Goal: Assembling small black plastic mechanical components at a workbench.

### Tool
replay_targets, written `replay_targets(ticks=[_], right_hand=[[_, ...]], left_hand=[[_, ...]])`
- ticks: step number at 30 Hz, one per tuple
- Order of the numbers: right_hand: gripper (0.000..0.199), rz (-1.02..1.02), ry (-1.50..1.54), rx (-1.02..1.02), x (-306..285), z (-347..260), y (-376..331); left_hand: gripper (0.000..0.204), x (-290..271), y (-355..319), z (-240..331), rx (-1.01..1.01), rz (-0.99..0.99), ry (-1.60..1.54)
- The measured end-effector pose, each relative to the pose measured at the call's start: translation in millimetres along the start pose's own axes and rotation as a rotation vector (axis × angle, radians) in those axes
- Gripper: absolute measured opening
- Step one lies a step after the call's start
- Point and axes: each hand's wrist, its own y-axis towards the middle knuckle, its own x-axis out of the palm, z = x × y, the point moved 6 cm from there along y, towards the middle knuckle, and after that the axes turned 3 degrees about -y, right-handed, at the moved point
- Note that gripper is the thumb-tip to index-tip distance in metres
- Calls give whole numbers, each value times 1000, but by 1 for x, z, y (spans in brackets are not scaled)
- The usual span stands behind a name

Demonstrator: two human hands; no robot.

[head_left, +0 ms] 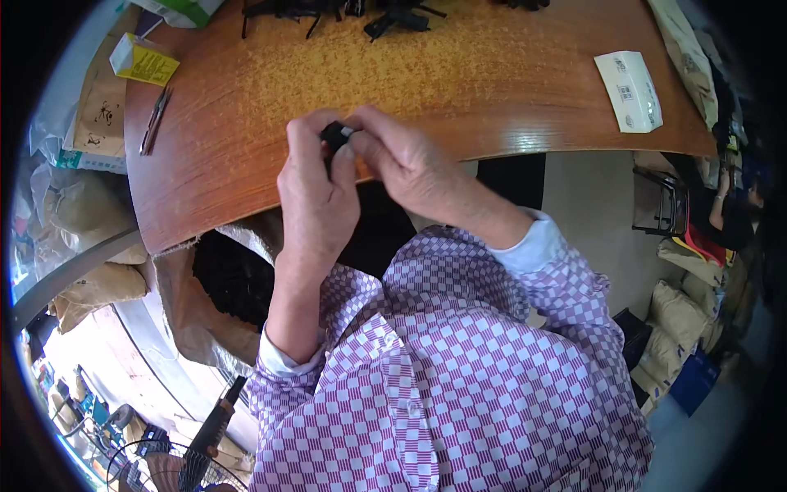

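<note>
Above the near edge of the wooden table (221,148), both hands meet around a small black part (334,134). My left hand (316,193) is closed on it, thumb and fingers wrapped about its left side. My right hand (410,168) pinches at its right end, where a small pale bit shows between the fingertips. Most of the part is hidden by the fingers, so its exact kind cannot be made out.
Black parts (399,20) lie at the table's far side. Tweezers (154,121) and a yellow-and-white box (145,61) are at the left, a white printed packet (630,92) at the right. Below the left edge stands an open sack (176,303) holding dark things.
</note>
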Motion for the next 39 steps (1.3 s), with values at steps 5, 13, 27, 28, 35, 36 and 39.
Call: replay_targets(ticks=[5,13,27,28,35,36,39], right_hand=[[27,-80,-159,-122,-11,6,10],[29,351,-1227,-242,-114,32,62],[25,240,-991,-671,-82,6,-12],[28,230,-1020,-718,-79,3,-20],[34,201,-1015,-751,-73,0,-39],[34,207,-998,-764,-72,-2,-41],[37,234,-959,-752,-73,-2,-41]], left_hand=[[27,-45,-18,-3,-18,118,169],[27,-171,-85,-56,-305,-62,929],[46,19,14,8,-483,-375,-678],[46,31,15,7,-525,-454,-720],[42,50,4,-9,-623,-581,-847],[39,51,2,-7,-651,-587,-906],[35,56,-4,-9,-706,-569,-1021]])
